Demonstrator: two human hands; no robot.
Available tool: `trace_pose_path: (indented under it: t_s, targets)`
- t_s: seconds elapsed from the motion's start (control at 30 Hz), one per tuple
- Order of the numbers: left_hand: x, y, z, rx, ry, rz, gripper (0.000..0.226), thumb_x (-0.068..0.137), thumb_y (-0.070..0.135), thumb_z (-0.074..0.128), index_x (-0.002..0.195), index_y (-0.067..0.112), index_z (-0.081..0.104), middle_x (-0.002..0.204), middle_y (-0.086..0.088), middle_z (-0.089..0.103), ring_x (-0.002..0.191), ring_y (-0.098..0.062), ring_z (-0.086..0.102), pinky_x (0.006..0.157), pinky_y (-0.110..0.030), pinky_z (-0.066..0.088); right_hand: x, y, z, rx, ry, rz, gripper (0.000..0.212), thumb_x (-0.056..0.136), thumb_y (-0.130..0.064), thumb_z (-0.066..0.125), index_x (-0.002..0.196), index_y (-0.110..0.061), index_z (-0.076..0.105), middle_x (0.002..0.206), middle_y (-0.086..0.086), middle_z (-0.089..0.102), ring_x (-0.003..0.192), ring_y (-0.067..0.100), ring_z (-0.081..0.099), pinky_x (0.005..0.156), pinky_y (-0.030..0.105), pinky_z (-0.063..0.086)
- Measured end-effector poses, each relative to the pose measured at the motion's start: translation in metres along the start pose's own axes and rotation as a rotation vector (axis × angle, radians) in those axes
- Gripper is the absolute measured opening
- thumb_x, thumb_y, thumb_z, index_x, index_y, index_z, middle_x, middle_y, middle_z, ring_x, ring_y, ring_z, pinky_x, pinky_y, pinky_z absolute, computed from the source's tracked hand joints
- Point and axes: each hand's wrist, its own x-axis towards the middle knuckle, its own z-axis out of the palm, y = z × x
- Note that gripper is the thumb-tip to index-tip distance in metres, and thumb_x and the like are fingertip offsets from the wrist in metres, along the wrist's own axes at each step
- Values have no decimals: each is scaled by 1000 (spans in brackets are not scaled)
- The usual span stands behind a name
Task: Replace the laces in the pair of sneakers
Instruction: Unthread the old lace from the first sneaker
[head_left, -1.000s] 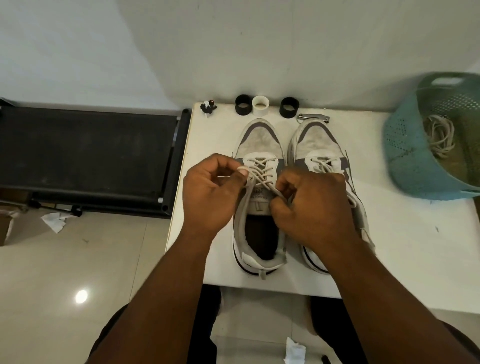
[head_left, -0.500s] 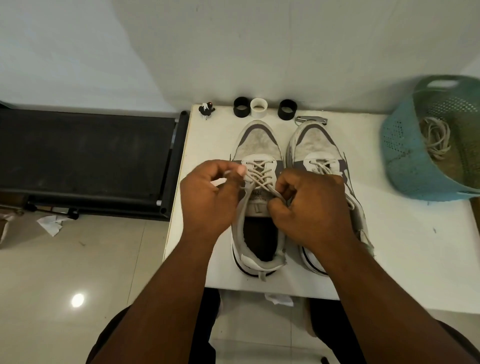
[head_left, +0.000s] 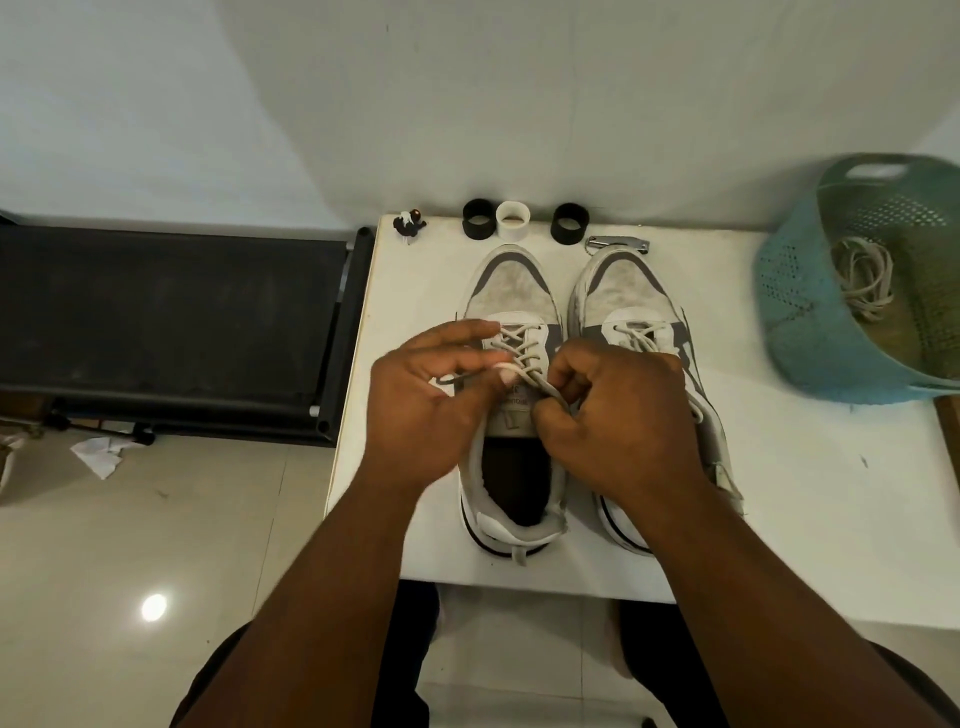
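Observation:
Two grey-and-white sneakers stand side by side on the white table, toes pointing away from me. My hands work at the laced left sneaker. My left hand has its fingers spread, and its thumb holds one end of the pale lace against them. My right hand is curled and pinches the other end of that lace at the shoe's tongue. It hides much of the right sneaker, whose upper lacing shows above my knuckles.
A teal perforated basket at the table's right holds a bundle of laces. Along the back edge sit two black rings, a white ring, a metal clipper and a small figure. A black treadmill adjoins the table's left side.
My left hand's fingers have uncurled and spread, and it has shifted slightly left with the lace end. My right hand has kept its pinch at the tongue.

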Motion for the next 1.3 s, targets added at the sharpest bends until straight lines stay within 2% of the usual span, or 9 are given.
trace_pose_path:
  t_s: [0.07, 0.17, 0.27, 0.4, 0.67, 0.9, 1.07, 1.2, 1.3]
  targets:
    - [5, 6, -4, -340, 188, -299, 15, 78, 20, 82, 93, 19, 81, 111, 4, 78, 110, -12, 71, 100, -40, 57, 0, 2, 1, -3, 12, -6, 11, 75, -38, 64, 78, -28, 62, 63, -12, 61, 63, 8, 59, 92, 46, 48]
    - [10, -8, -7, -178, 375, -538, 41, 82, 18, 85, 122, 25, 75, 121, 8, 74, 115, -11, 69, 103, -45, 56, -1, 2, 3, -5, 24, -7, 11, 74, -37, 63, 77, -27, 62, 63, -11, 62, 64, 9, 60, 95, 46, 45]
    - [3, -12, -5, 61, 250, -275, 80, 78, 21, 82, 149, 37, 49, 149, 15, 53, 139, -13, 50, 110, -44, 49, 0, 2, 5, -34, 25, -9, 12, 73, -38, 62, 78, -28, 61, 64, -12, 61, 65, 9, 59, 96, 46, 44]
    - [-3, -6, 2, 279, 14, 67, 61, 74, 34, 79, 132, 34, 61, 138, 12, 51, 135, -14, 46, 109, -31, 42, 2, 4, 8, -86, 26, -77, 29, 78, -40, 66, 106, -35, 64, 92, -13, 65, 87, 12, 61, 95, 48, 44]
    - [-9, -2, 4, 181, 20, 22, 14, 75, 19, 80, 77, 20, 66, 66, 13, 63, 60, -8, 60, 55, -13, 47, 4, 10, 18, -69, 155, -148, 13, 90, -39, 64, 97, -33, 73, 96, -11, 64, 93, 12, 57, 90, 43, 43]
    - [-9, -1, 4, 162, 44, 35, 22, 75, 9, 85, 77, 22, 67, 67, 12, 65, 59, -12, 62, 54, -16, 50, 5, 9, 13, 19, 115, -118, 41, 87, -39, 60, 128, -36, 64, 124, -11, 63, 115, 10, 56, 101, 46, 43]
    - [-9, -3, 3, 165, 52, 28, 22, 76, 13, 86, 78, 23, 67, 67, 12, 66, 61, -13, 63, 55, -17, 51, 6, 12, 15, -35, 138, -167, 18, 91, -40, 61, 100, -32, 75, 112, -13, 66, 105, 9, 58, 97, 40, 41]
    - [-9, -2, 4, 150, 48, 19, 26, 75, 8, 85, 78, 25, 66, 67, 10, 66, 61, -11, 63, 56, -16, 50, 9, 14, 5, 217, 397, -16, 10, 91, -20, 69, 99, -19, 75, 97, -6, 71, 93, 10, 64, 83, 6, 40]
    - [-9, -2, 5, 148, 54, 25, 26, 75, 7, 85, 78, 25, 66, 67, 10, 66, 61, -14, 63, 55, -20, 52, 5, 8, 4, 209, 223, -76, 49, 80, -21, 70, 128, -26, 66, 127, -6, 64, 116, 7, 56, 98, 22, 43]
